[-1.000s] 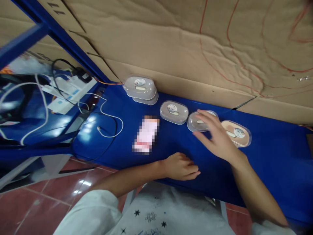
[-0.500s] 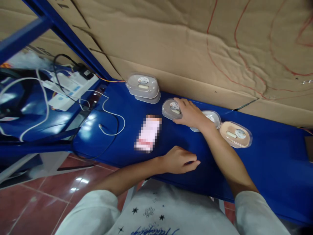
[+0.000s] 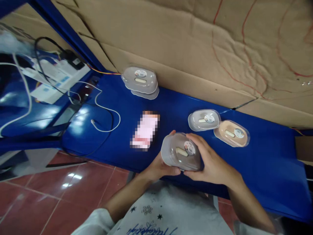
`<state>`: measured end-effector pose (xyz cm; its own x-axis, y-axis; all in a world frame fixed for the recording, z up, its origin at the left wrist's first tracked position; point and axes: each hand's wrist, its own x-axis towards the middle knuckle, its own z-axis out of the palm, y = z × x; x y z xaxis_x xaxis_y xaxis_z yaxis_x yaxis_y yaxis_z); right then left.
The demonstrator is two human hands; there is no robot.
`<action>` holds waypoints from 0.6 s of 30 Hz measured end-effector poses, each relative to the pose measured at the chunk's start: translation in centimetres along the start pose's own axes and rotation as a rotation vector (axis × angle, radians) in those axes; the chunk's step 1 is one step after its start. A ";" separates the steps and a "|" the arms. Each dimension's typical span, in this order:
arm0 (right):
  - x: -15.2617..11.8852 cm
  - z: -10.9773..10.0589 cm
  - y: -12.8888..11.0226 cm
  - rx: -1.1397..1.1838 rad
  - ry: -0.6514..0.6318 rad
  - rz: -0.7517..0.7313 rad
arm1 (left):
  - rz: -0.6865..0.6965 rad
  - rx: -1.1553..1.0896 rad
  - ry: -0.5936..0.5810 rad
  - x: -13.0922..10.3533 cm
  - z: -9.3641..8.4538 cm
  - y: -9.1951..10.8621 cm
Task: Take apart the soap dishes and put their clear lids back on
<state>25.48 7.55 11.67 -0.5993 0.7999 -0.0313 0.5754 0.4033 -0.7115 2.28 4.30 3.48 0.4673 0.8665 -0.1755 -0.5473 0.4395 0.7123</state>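
Observation:
A grey-brown plastic soap box [image 3: 173, 151] with a clear domed lid, a pale oval piece and a round label on top is held up in front of my body. My left hand [image 3: 161, 168] grips its left end from below, thumb along the near side. My right hand [image 3: 210, 161] wraps the right end, fingers over the far edge and thumb at the near edge. Beyond my right hand lie a light grey box [image 3: 195, 121] of the same kind and a peach one [image 3: 234, 135], touching or nearly so. What the box contains cannot be seen.
Grey boxes [image 3: 139, 78] are stacked at the back left against the cardboard wall [image 3: 171, 42]. A blurred-out phone-like object [image 3: 146, 130] lies on the blue table [image 3: 266, 163]. A white cable [image 3: 107, 130], a black cable and a power strip [image 3: 58, 81] are at left.
My right hand has brought the grey-brown box from the back of the table toward my body. My left hand, previously empty, has risen and now grips it too.

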 end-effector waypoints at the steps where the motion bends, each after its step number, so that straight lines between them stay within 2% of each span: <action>1: -0.8 0.8 0.3 0.031 -0.020 0.022 | -0.039 -0.026 0.018 -0.5 0.0 -0.1; 4: -2.5 2.4 1.9 0.057 -0.014 0.073 | -0.119 -0.079 0.034 -1.9 -0.4 -0.8; 8: -3.2 2.9 4.6 -0.053 0.094 0.161 | -0.206 -0.113 0.020 -3.7 -1.9 -1.7; 14: -0.2 3.3 7.9 -0.337 0.157 0.136 | -0.254 -0.123 0.078 -4.4 -3.7 -2.1; 16: 1.0 3.1 8.1 -0.391 0.191 0.134 | -0.267 -0.120 0.069 -4.2 -3.7 -2.2; 18: 1.5 2.7 7.3 -0.389 0.239 0.120 | -0.267 -0.100 0.072 -3.9 -3.6 -2.3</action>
<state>27.29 10.50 4.56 -0.3970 0.9127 0.0972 0.8262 0.4015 -0.3953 -0.79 0.73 0.11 0.5557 0.7301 -0.3977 -0.4788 0.6721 0.5649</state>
